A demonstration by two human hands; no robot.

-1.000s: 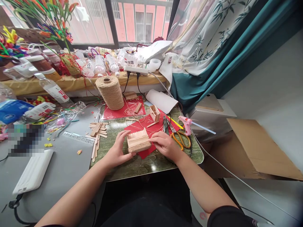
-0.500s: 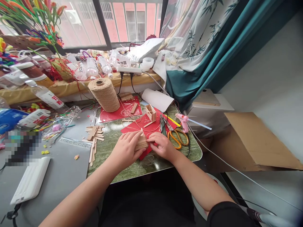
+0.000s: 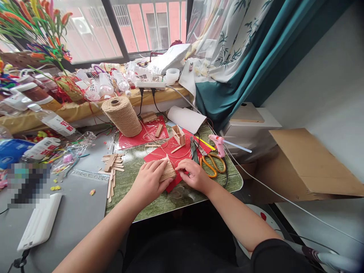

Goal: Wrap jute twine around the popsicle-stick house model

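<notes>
My left hand (image 3: 149, 178) is wrapped round a small tan block (image 3: 168, 171) with fine ridges along its side, like wound twine. Its far end comes to a point, and the fingers cover much of it. Just to the right, my right hand (image 3: 195, 175) is closed in a pinch on thin twine (image 3: 175, 163) beside the block. That strand is hard to make out. Loose twine loops across the red paper (image 3: 155, 156) from a big twine spool (image 3: 122, 116). Beyond the hands stands a small open box of wooden sticks (image 3: 178, 135).
Orange-handled scissors (image 3: 212, 165), pliers (image 3: 194, 151) and a pink glue gun (image 3: 218, 144) lie to the right. Craft sticks (image 3: 113, 167) are piled at left. A power strip (image 3: 150, 85) sits on the cluttered sill. A white cable (image 3: 270, 189) trails off the table's right side.
My right hand has drawn slightly away from the block, leaving a small gap. The left hand keeps its hold, with the block slightly turned. The whole view has shifted a little.
</notes>
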